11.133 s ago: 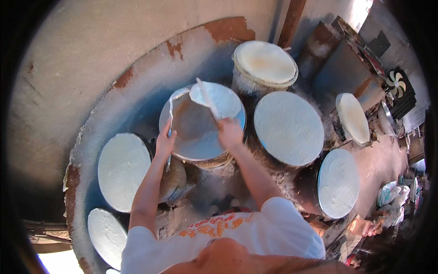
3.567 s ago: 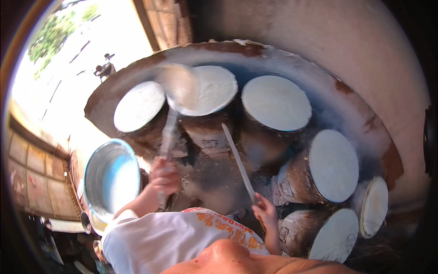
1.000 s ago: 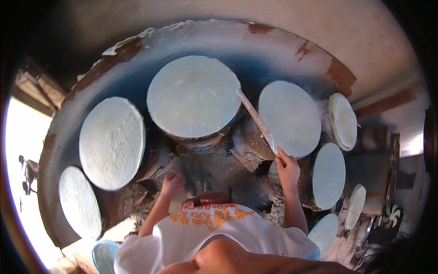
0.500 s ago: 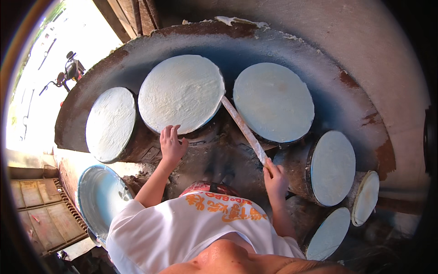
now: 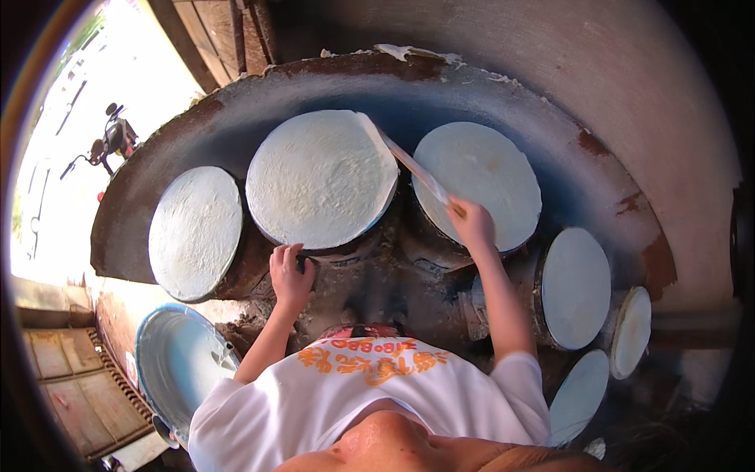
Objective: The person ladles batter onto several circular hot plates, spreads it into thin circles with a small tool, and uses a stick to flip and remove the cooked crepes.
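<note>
My right hand [image 5: 472, 223] is wrapped round the lower end of a long flat stick [image 5: 415, 169]. The stick's far end meets the right rim of a big white sheet [image 5: 314, 177], which lies on a round griddle left of centre. A narrow edge of that sheet looks loosened along its upper right side. At the griddle's near edge is my left hand [image 5: 291, 279], fingers bent and apart, holding nothing that I can see. Right of the stick lies another round griddle with a smooth white layer [image 5: 480, 177], partly behind my right hand.
More white-covered round griddles stand on the left [image 5: 197, 232] and right [image 5: 576, 287]. A blue-rimmed basin [image 5: 141, 346] with whitish liquid sits at the lower left. Behind the griddles curves a rusty-edged sheet-metal shield [image 5: 377, 75]. Slatted boards [image 5: 75, 385] lie at far left.
The stick has gone up along the big sheet's right rim, with my right hand moving forward over the right griddle. That edge now looks looser. My left hand has dropped slightly toward me.
</note>
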A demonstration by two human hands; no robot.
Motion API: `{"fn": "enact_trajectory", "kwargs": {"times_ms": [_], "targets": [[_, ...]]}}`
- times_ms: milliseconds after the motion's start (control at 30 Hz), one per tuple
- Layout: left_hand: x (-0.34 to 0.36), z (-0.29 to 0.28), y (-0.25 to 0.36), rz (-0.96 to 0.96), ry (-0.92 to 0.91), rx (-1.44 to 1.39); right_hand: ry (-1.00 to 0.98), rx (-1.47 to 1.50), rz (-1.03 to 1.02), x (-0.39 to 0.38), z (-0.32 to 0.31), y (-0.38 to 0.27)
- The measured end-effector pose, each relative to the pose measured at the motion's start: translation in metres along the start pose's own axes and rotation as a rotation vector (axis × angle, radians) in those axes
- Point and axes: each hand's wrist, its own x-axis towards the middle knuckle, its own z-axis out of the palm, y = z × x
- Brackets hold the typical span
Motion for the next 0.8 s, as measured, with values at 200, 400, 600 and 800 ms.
{"fn": "enact_trajectory", "kwargs": {"times_ms": [200,400,600,800], "targets": [[0.012,-0.011,-0.016,-0.126,0.067,-0.154,-0.115,0.016,0.094,0.079,0.045,-0.045],[0.037,-0.001,0.001,-0.177,0.004,-0.178,0.053,0.072,-0.403,0.199,0.158,-0.04],[0.069,-0.017,-0.029,-0.299,0.04,-0.131,-0.202,-0.062,-0.262,0.207,0.139,-0.11],[0.191,0.002,-0.103,-0.017,0.146,0.125,0.075,-0.053,-0.36,0.164,0.119,-0.16]]}}
